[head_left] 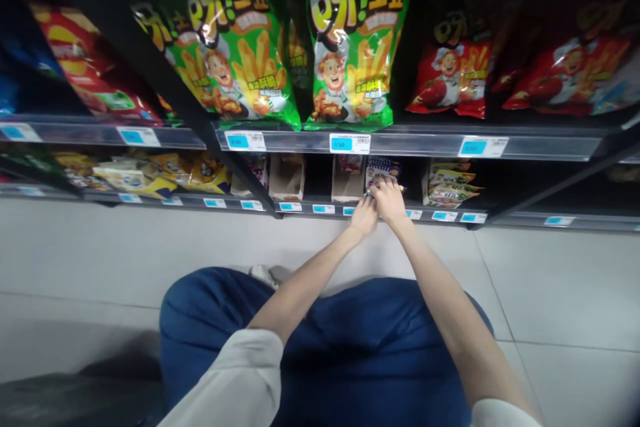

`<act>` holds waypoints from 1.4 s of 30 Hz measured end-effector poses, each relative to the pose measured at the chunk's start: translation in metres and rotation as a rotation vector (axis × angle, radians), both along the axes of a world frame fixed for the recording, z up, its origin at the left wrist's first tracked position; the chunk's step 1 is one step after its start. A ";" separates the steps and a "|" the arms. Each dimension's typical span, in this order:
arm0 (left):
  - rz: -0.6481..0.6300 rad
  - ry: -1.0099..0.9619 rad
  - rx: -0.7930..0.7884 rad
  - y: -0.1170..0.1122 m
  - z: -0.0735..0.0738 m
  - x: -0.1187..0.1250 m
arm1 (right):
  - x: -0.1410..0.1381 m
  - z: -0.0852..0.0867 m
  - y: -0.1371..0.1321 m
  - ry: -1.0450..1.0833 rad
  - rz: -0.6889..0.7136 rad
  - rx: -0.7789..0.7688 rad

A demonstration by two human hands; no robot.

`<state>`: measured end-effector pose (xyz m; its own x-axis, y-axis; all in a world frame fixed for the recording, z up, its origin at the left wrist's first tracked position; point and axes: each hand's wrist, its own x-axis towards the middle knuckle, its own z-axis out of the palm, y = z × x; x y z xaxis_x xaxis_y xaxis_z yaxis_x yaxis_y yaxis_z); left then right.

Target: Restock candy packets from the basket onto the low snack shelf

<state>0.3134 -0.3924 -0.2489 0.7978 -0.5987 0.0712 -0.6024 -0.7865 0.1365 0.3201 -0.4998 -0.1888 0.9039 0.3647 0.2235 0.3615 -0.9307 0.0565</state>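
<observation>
Both my arms reach down to the lowest shelf of a snack rack. My left hand (363, 216) and my right hand (389, 202) are closed together on small purple snack packs (383, 170) at the shelf's front edge. The fingers are curled around the packs, and what lies under them is partly hidden. A brown cardboard display box (347, 187) stands just left of the hands. Beside my right hand sits a stack of yellow-green packets (447, 187).
The shelf above carries large green chip bags (353, 47) and red chip bags (455, 77), with blue price tags (349, 143) along the rail. Yellow packets (165, 170) fill the lower shelf at left. My blue-trousered knees (320, 347) are over the grey tile floor (550, 293).
</observation>
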 end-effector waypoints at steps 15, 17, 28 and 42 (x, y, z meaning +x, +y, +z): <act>0.002 0.020 -0.070 0.003 0.008 -0.004 | 0.004 0.022 -0.008 0.055 0.031 0.001; -0.007 0.034 -0.071 0.004 0.009 -0.002 | 0.001 0.023 -0.003 0.203 -0.073 0.045; 0.029 0.027 -0.042 -0.001 0.010 0.004 | 0.024 -0.022 -0.017 0.365 -0.139 0.244; 0.016 0.070 0.033 -0.003 0.014 0.009 | 0.022 -0.020 -0.024 0.448 -0.145 0.162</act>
